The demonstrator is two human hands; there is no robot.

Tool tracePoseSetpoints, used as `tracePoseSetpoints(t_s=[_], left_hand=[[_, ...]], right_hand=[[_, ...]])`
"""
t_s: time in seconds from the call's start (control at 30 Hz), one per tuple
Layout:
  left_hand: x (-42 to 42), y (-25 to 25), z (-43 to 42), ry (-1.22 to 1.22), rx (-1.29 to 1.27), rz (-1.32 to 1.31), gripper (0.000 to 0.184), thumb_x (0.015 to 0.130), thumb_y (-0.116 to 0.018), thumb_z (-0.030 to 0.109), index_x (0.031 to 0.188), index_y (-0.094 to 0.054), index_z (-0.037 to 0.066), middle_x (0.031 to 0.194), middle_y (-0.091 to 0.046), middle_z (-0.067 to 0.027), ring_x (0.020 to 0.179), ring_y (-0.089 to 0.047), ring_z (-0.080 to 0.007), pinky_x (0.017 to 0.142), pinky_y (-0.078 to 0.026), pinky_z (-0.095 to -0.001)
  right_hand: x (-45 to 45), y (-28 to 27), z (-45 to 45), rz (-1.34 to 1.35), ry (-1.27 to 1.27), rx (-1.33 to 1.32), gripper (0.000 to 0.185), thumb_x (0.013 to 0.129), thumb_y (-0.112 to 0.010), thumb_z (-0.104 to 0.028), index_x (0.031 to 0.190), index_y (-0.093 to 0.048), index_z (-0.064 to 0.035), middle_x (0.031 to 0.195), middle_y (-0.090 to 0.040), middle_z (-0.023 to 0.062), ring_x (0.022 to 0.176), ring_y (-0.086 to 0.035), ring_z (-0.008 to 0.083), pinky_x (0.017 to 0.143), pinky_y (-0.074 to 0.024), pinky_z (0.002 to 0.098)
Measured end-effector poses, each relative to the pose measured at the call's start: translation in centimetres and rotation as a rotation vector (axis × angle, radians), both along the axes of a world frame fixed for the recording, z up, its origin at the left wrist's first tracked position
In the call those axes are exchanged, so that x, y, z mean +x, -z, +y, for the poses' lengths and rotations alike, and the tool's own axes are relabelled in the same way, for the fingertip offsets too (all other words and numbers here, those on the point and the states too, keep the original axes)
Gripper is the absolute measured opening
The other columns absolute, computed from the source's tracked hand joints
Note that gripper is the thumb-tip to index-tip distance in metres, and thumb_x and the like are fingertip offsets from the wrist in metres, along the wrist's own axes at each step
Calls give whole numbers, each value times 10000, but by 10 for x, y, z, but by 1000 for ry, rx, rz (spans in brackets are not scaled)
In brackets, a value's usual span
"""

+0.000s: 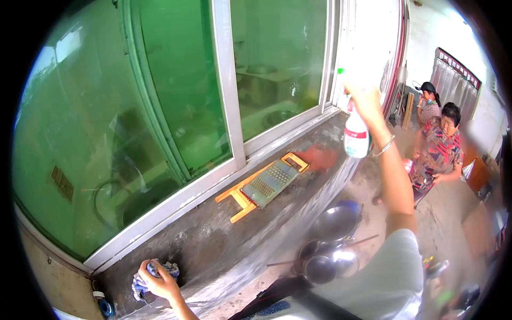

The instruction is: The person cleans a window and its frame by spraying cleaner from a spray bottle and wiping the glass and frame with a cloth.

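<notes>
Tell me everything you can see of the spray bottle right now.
The spray bottle has a pale, plastic-looking body with a red-and-white label and a green nozzle tip. It is held up, roughly upright, near the right end of the window, its nozzle toward the picture's left. The right hand grips its upper part; hand and glare hide most of the spray head. I can't tell the fill level.

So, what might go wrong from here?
Mist from the white plastic spray bottle with a red label might drift onto the grey perforated grater in a yellow wooden frame. That grater, lying on the grey concrete ledge, could be knocked off towards the round, shiny metal vessels below.
</notes>
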State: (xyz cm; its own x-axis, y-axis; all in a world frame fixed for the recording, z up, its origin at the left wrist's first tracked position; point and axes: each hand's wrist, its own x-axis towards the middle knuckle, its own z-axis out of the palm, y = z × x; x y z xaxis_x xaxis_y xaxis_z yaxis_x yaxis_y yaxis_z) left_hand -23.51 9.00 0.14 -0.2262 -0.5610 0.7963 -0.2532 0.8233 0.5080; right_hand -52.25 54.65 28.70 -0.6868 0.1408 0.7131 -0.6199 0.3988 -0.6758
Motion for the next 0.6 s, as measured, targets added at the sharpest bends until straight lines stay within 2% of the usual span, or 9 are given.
tracePoseSetpoints(t_s=[0.1, 0.27, 0.37, 0.43, 0.47, 0.6], left_hand=[[5, -2, 0, 81, 22, 3, 130, 888, -591, 85, 995, -563, 16, 898, -561, -141, 823, -559, -328, 728, -456, -393], [12, -4, 0, 147, 7, -10, 154, 866, -606, 80, 998, -563, 13, 923, -582, -150, 851, -571, -357, 738, -449, -420], [14, -6, 3, 163, -8, -5, 151, 879, -589, 94, 1011, -560, 26, 923, -581, -147, 831, -577, -362, 705, -446, -433], [14, -4, 3, 158, -18, -9, 150, 879, -588, 97, 1010, -560, 28, 924, -581, -146, 823, -579, -364, 694, -447, -435], [14, -5, 3, 148, -25, -11, 149, 880, -587, 99, 1009, -560, 30, 924, -581, -145, 815, -581, -366, 682, -448, -436], [12, -6, 6, 122, -34, 12, 154, 876, -587, 104, 1009, -558, 31, 927, -581, -143, 814, -583, -370, 672, -450, -439]], right_hand=[[28, 26, -22, -130, -97, 2, 394, 834, -717, -346, 1084, -680, -44, 636, -570, -4, 436, -499, 72, 419, -412, 233], [62, 5, -36, -142, -132, 80, 422, 849, -686, -352, 1133, -654, -40, 606, -571, 11, 444, -522, 84, 437, -424, 248], [77, -35, -40, -24, -104, 98, 413, 833, -699, -370, 1040, -676, -14, 582, -568, 16, 449, -541, 93, 439, -427, 248], [82, -66, -44, 104, -105, 8, 415, 813, -709, -403, 869, -678, 7, 546, -563, 23, 447, -553, 105, 445, -431, 247], [77, -79, -43, 146, -73, -14, 404, 819, -715, -392, 735, -638, -4, 673, -598, 30, 461, -521, 83, 409, -404, 246], [86, -119, -50, 282, -86, -57, 393, 813, -718, -380, 770, -638, 1, 682, -594, 37, 462, -516, 95, 426, -416, 263]])
